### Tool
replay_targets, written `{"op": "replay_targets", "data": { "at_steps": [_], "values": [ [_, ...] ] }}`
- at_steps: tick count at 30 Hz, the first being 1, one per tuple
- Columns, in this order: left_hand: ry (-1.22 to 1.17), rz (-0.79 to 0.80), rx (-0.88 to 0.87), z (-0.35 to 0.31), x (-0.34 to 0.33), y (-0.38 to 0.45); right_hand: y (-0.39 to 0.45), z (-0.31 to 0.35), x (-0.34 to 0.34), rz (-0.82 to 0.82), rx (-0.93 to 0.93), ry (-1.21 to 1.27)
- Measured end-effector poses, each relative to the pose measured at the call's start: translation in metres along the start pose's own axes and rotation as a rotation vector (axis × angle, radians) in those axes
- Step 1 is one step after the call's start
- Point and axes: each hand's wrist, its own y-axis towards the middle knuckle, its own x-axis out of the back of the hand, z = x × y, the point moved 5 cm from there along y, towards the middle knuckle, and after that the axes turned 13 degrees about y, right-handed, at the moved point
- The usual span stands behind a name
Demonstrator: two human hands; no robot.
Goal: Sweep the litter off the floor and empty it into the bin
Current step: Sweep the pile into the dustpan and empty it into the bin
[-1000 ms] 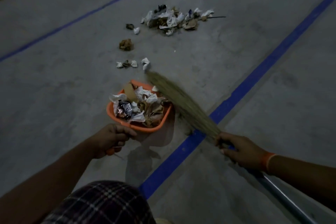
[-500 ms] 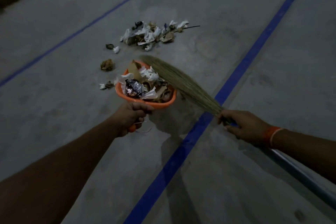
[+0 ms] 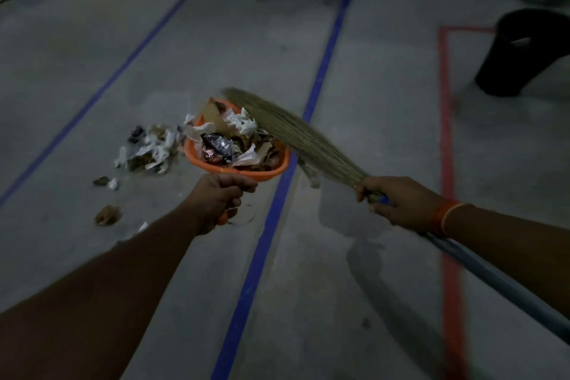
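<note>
**Pan loaded, bin across the room**

Dustpan [image 3: 236,160], orange and heaped with crumpled paper and a foil wrapper, is off the floor: the left hand [image 3: 216,200] has its fingers curled tight round the handle, the pan's bowl reaching out just beyond the knuckles. The right hand [image 3: 398,205] is wrapped round the broom [image 3: 296,133] where the bristles meet the shaft, and the bristle fan lies across the far right rim of the pan, touching the load, it seems, like a lid.

There is only the head view. Beyond the left fingers and to their left, a pile of litter [image 3: 148,149] remains on the floor [image 3: 385,139], with a few stray scraps [image 3: 106,214] nearer the forearm. The bin [image 3: 524,52], dark and round, stands well beyond the right fingers, off to their right past a red line.

My guess is the step is carrying this load to the bin. To do it well: keep the pan level or tipped slightly back toward the wrist, since it is piled above the rim; keep the bristles resting on the load as a guard; bring the lip over the bin's mouth before tilting. The floor pile will need a second pass.
</note>
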Motion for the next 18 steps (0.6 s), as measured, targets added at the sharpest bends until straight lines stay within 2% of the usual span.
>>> {"op": "replay_targets", "data": {
  "at_steps": [4, 10, 18],
  "values": [
    [0.005, 0.048, -0.058, -0.113, -0.047, 0.009, -0.042, -0.010, 0.109, -0.074, -0.035, 0.004],
    [-0.002, 0.098, -0.160, -0.264, -0.147, 0.048, -0.092, -0.061, 0.256, -0.217, -0.118, -0.036],
    [0.015, 0.277, -0.222, -0.427, -0.298, 0.167, -0.101, -0.175, 0.425, -0.321, -0.248, -0.020]
  ]
}}
